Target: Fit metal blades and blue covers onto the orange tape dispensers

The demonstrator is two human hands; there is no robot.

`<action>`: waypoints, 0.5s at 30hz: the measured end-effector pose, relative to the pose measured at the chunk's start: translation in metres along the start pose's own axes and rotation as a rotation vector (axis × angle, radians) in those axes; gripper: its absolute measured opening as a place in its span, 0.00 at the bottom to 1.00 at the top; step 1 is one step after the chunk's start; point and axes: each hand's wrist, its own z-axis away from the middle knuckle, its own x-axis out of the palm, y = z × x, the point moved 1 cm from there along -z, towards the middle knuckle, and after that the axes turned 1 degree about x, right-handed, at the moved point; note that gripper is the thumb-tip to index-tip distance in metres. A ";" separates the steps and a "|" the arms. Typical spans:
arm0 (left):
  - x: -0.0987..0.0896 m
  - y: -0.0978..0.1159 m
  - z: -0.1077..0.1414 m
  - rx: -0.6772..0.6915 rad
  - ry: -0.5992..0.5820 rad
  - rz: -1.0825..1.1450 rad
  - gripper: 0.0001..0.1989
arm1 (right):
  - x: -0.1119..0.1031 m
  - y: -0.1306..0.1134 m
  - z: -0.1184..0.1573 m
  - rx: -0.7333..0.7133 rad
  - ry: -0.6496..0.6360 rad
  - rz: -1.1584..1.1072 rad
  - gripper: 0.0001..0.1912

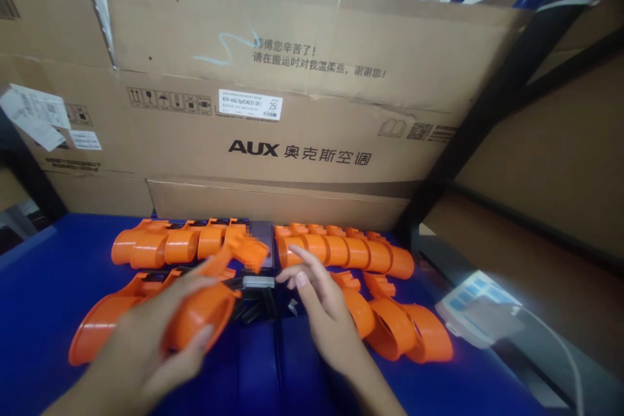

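Note:
My left hand (pixel 141 344) is closed around an orange plastic ring-shaped part (pixel 207 315) with a flat bracket at its upper end. To its right, my right hand (pixel 324 315) reaches over the middle of the blue surface, fingers apart and holding nothing I can see. Just left of its fingertips lies a light grey bar (pixel 258 281). Black strips (pixel 253 305) are below the bar, and a small shiny piece (pixel 292 305) lies near my right thumb. More orange ring-shaped parts (pixel 182 247) are lined up behind and beside my left hand.
A second back row of orange parts (pixel 355 252) stands to the right, with several more (pixel 431 335) in front. The blue surface (pixel 34 292) ends at cardboard (pixel 195 133) marked AUX. At right are a black post (pixel 458 149) and a white device (pixel 480 305) with a cable.

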 end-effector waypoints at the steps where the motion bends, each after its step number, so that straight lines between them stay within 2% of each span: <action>1: 0.018 0.009 -0.001 0.059 -0.009 0.062 0.25 | 0.001 0.003 -0.001 0.053 0.018 -0.015 0.25; 3: 0.048 0.024 -0.002 0.169 -0.060 0.162 0.27 | 0.001 0.007 -0.004 0.152 0.051 -0.051 0.27; 5: 0.066 0.035 -0.002 0.198 -0.100 0.229 0.31 | -0.001 0.009 -0.007 0.203 0.097 -0.087 0.26; 9: 0.076 0.055 -0.015 0.164 -0.297 0.437 0.38 | -0.008 0.007 -0.011 0.197 0.192 -0.119 0.24; 10: 0.076 0.060 -0.021 0.114 -0.333 0.535 0.37 | -0.009 0.006 -0.012 0.200 0.198 -0.127 0.23; 12: 0.080 0.066 -0.033 -0.078 -0.392 0.724 0.31 | -0.011 0.005 -0.013 0.191 0.206 -0.134 0.21; 14: 0.089 0.067 -0.043 -0.267 -0.474 0.875 0.29 | -0.011 0.005 -0.014 0.156 0.212 -0.115 0.19; 15: 0.096 0.066 -0.045 -0.318 -0.506 0.953 0.29 | -0.010 0.005 -0.013 0.139 0.202 -0.100 0.18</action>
